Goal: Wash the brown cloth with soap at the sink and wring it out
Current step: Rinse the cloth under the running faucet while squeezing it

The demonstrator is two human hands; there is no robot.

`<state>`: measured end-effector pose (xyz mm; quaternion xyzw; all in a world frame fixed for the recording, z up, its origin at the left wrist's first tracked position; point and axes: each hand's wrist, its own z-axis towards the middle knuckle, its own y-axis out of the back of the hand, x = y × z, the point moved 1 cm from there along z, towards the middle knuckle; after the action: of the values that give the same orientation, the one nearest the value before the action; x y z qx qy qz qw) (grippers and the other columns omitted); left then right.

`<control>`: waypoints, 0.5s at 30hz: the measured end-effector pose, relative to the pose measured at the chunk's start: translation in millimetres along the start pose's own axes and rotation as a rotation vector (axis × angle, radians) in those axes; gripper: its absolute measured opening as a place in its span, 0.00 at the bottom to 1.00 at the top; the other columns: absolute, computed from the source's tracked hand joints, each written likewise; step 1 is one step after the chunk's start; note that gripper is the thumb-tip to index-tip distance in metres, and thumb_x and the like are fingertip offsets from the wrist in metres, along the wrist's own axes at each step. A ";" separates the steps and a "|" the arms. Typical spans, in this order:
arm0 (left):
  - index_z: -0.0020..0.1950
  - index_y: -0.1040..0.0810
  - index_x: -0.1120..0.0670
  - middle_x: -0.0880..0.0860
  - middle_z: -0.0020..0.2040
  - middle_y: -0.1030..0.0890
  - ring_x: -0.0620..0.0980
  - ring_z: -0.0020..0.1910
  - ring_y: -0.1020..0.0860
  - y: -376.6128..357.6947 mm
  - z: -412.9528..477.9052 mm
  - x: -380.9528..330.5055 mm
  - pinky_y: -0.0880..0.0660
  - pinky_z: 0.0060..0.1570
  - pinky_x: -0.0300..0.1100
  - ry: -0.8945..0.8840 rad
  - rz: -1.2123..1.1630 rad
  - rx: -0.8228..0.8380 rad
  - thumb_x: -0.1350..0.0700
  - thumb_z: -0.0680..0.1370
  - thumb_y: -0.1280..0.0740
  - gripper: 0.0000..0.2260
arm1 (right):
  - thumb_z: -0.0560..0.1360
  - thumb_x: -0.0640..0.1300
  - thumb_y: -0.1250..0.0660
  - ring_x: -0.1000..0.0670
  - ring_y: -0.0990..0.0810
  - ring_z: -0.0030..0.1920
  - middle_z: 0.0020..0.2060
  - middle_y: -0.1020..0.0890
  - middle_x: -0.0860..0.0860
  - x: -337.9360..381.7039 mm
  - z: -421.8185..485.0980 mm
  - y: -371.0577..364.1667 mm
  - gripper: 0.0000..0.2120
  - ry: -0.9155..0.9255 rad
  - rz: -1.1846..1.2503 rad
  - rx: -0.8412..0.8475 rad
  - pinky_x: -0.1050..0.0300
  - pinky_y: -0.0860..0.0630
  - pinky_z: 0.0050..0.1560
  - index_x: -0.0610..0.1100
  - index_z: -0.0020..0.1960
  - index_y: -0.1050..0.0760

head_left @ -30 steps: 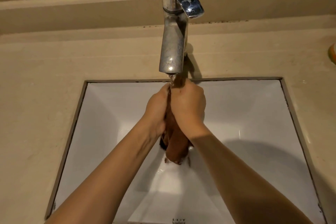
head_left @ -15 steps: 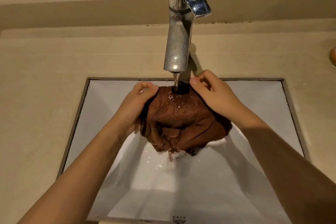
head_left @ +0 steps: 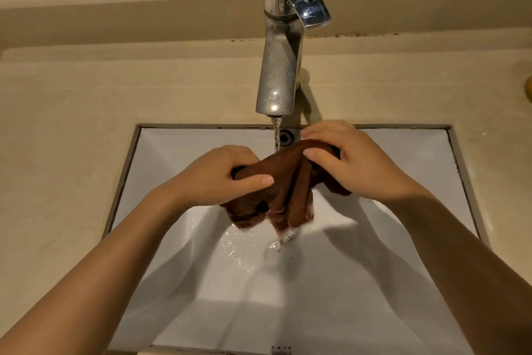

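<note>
Brown cloth (head_left: pixel 285 173), one, soaked: we hold it bunched over the middle of the white sink (head_left: pixel 426 159), near its back edge, under the thin stream (head_left: pixel 277 135) from the tap (head_left: pixel 280 66). Left hand (head_left: pixel 218 179) grips one end, right hand (head_left: pixel 354 161) pinches the other. We judge it soft, heavy with water, slippery with suds (head_left: pixel 288 235); best gripped at both ends for wringing

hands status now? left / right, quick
Left hand: closed, gripping one end of the brown cloth.
Right hand: closed, gripping the cloth's other end, under the tap's stream.
</note>
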<state>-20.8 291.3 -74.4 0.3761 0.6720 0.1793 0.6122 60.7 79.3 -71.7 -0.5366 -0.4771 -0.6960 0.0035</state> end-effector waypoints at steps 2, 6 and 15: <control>0.43 0.18 0.48 0.42 0.40 0.19 0.41 0.42 0.21 4.8 -2.8 -0.3 0.27 0.43 0.33 0.063 -0.184 -0.075 0.42 0.76 0.37 0.12 | 0.78 0.44 0.40 0.53 0.23 0.52 0.49 0.19 0.52 -3.3 -1.8 -2.2 0.08 -0.132 0.199 -0.053 0.61 0.30 0.52 0.48 0.54 0.23; 0.46 0.18 0.52 0.43 0.31 0.18 0.38 0.30 0.21 -15.2 2.7 -3.8 0.27 0.33 0.32 0.386 -0.608 -0.343 0.48 0.80 0.41 0.15 | 0.79 0.47 0.43 0.61 0.23 0.47 0.45 0.20 0.55 2.9 -5.2 -18.8 0.07 -0.249 0.385 -0.098 0.67 0.29 0.48 0.52 0.51 0.26; 0.31 0.18 0.52 0.51 0.29 0.20 0.47 0.30 0.21 -58.1 29.4 -51.5 0.25 0.32 0.39 0.622 -1.304 -0.564 0.48 0.78 0.37 0.18 | 0.77 0.57 0.44 0.50 0.22 0.36 0.35 0.20 0.50 40.6 11.1 -59.2 0.15 -0.413 0.145 -0.401 0.56 0.28 0.38 0.50 0.38 0.27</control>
<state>-10.9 209.6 -85.2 -0.3330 0.8275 0.0446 0.4498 21.2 139.6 -80.7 -0.6895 -0.2812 -0.6505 -0.1499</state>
